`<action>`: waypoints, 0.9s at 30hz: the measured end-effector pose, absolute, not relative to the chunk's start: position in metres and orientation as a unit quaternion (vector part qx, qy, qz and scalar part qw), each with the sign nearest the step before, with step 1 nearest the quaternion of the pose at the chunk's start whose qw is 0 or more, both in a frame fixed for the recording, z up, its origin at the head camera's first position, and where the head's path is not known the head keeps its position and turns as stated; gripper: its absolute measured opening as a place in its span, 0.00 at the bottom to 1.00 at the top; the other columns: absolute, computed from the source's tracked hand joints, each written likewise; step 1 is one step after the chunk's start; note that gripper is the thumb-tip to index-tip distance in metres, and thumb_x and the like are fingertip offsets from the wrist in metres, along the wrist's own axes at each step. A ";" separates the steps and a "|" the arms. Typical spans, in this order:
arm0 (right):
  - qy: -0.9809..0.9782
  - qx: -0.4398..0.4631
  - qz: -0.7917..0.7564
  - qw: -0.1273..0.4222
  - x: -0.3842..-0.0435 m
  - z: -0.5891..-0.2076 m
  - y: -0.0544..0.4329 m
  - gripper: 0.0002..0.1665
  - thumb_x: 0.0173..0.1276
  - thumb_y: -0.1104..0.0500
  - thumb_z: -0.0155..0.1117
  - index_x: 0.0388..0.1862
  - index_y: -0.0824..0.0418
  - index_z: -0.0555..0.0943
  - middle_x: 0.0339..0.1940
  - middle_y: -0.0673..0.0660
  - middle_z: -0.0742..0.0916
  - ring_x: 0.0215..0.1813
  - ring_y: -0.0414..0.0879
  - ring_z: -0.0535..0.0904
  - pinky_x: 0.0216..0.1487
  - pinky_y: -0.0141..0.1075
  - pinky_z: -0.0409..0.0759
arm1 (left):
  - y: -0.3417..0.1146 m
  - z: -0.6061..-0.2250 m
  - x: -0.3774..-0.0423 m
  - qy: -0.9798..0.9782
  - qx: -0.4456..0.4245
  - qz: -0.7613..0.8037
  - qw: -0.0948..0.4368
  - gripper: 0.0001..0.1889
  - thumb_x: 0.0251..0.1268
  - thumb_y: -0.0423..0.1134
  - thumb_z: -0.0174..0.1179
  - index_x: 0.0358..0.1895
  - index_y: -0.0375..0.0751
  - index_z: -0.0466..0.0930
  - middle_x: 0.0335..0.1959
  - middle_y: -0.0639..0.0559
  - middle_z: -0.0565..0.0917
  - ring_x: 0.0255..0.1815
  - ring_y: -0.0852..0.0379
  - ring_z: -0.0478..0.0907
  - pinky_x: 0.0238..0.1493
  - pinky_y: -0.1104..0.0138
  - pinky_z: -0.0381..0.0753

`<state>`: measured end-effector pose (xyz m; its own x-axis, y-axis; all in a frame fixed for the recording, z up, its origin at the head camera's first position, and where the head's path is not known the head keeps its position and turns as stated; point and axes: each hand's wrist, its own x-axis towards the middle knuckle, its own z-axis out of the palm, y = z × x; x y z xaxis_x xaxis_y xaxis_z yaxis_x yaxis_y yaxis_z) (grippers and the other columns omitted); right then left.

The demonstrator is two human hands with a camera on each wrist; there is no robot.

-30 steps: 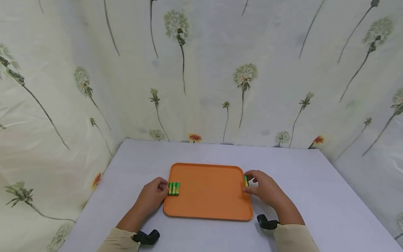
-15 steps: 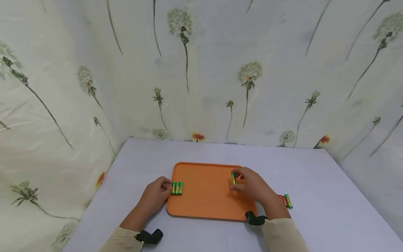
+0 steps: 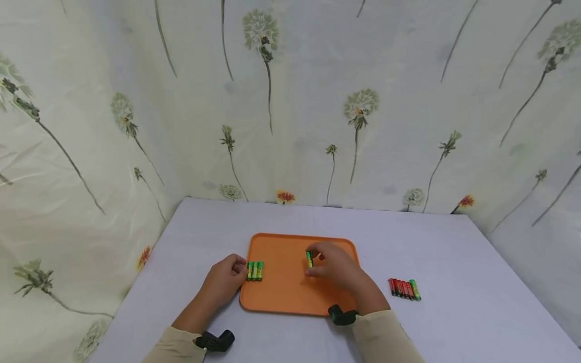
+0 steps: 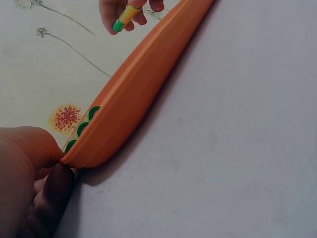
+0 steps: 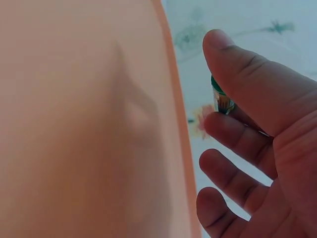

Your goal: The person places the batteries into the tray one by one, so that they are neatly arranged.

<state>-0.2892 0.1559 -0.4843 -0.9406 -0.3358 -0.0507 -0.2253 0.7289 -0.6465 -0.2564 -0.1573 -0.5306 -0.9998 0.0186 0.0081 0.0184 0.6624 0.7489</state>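
An orange tray (image 3: 281,297) lies on the table. At its left end, three green batteries (image 3: 255,270) stand in a row side by side. My left hand (image 3: 223,280) pinches the tray's left rim right beside them; in the left wrist view its thumb and fingers (image 4: 47,148) meet at the tray's edge. Over the middle of the tray, my right hand (image 3: 333,264) holds another green battery (image 3: 309,259) between thumb and fingertips. In the right wrist view, the thumb partly hides that battery (image 5: 224,101), and the other fingers are loosely bent.
Right of the tray, several red batteries (image 3: 400,289) lie in a row on the white table (image 3: 454,262), with one green battery (image 3: 415,290) at the row's right end. A dandelion-patterned curtain (image 3: 299,101) rises behind the table and along its sides.
My right hand has carried the green battery leftward from the tray's right edge to over its middle, uncovering the red row. My left hand stays at the left rim.
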 end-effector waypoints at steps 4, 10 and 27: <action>0.929 -0.162 -0.322 0.087 -0.289 -0.486 0.142 0.32 0.60 0.48 0.82 0.62 0.53 0.82 0.53 0.47 0.85 0.56 0.47 0.79 0.58 0.47 0.80 | -0.157 -0.533 -0.256 0.911 0.011 0.412 -0.001 0.10 0.72 0.40 0.61 0.51 0.43 0.82 0.35 0.56 0.82 0.35 0.60 0.77 0.40 0.63 0.79; 0.922 -0.179 -0.328 0.101 -0.293 -0.485 0.129 0.34 0.61 0.44 0.81 0.63 0.52 0.81 0.53 0.46 0.84 0.57 0.47 0.78 0.59 0.47 0.80 | -0.159 -0.533 -0.257 0.910 0.013 0.413 -0.003 0.10 0.73 0.40 0.62 0.51 0.43 0.82 0.35 0.56 0.82 0.35 0.60 0.77 0.39 0.64 0.79; 0.917 -0.211 -0.319 0.114 -0.302 -0.489 0.098 0.31 0.60 0.45 0.82 0.58 0.53 0.82 0.50 0.48 0.84 0.52 0.45 0.78 0.57 0.45 0.80 | -0.157 -0.531 -0.255 0.912 0.014 0.409 -0.004 0.10 0.72 0.40 0.62 0.51 0.42 0.82 0.36 0.56 0.82 0.35 0.61 0.77 0.39 0.64 0.79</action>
